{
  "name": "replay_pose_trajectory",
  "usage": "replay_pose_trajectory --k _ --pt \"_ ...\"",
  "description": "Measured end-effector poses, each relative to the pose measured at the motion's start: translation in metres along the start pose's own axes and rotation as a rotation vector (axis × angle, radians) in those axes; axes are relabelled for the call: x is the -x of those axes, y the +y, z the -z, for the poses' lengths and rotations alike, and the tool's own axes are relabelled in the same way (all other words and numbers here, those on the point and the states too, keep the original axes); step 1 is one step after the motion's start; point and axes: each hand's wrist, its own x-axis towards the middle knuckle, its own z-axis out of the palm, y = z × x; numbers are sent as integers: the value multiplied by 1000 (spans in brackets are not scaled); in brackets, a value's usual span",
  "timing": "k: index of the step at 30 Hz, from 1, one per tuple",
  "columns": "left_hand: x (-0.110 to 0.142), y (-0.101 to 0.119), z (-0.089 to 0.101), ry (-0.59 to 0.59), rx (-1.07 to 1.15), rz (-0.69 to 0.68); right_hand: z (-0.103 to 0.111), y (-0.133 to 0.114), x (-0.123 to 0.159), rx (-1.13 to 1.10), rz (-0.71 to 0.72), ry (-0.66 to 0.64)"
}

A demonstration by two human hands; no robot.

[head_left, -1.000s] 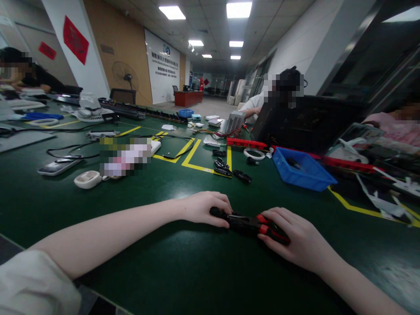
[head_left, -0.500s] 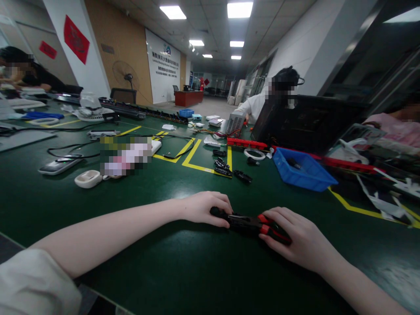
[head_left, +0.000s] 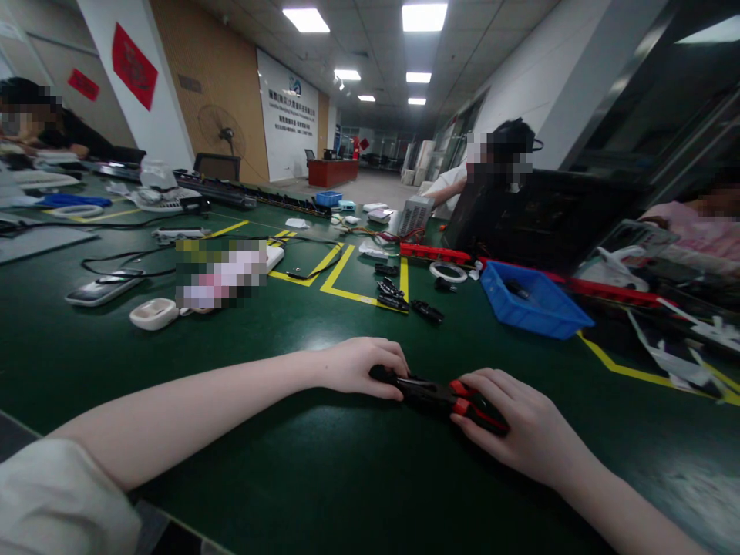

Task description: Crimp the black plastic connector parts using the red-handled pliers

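Observation:
Over the green table, my left hand [head_left: 363, 365] is closed, its thumb and fingertips pinching a small black part [head_left: 381, 375] whose rounded end sticks out. My right hand [head_left: 529, 422] is wrapped round the red and black handles of a pair of pliers [head_left: 461, 405]. The dark jaws of the pliers point left and meet the black part beside my left fingertips. Whether the jaws are clamped on it I cannot tell, as both are dark. Beyond my hands lie several similar black parts [head_left: 391, 296] and another one [head_left: 427, 311] next to them.
A blue bin [head_left: 535, 308] with dark pieces inside stands at the right. At the left lie a phone-like device [head_left: 105, 288], a white case [head_left: 153, 314] and a black cable [head_left: 127, 271]. A large black panel [head_left: 537, 220] stands behind the bin. Other people sit around the table.
My right hand and the pliers have shifted slightly left, towards my left hand. My left hand stays in place. Across the table, a co-worker's arm has risen.

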Motion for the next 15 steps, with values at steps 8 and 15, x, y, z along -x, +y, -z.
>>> replay_pose_trajectory --k 8,15 --pt "-1 1 -2 53 -164 29 3 9 0 70 48 51" --pt "0 0 -3 69 -192 6 1 9 1 52 37 48"
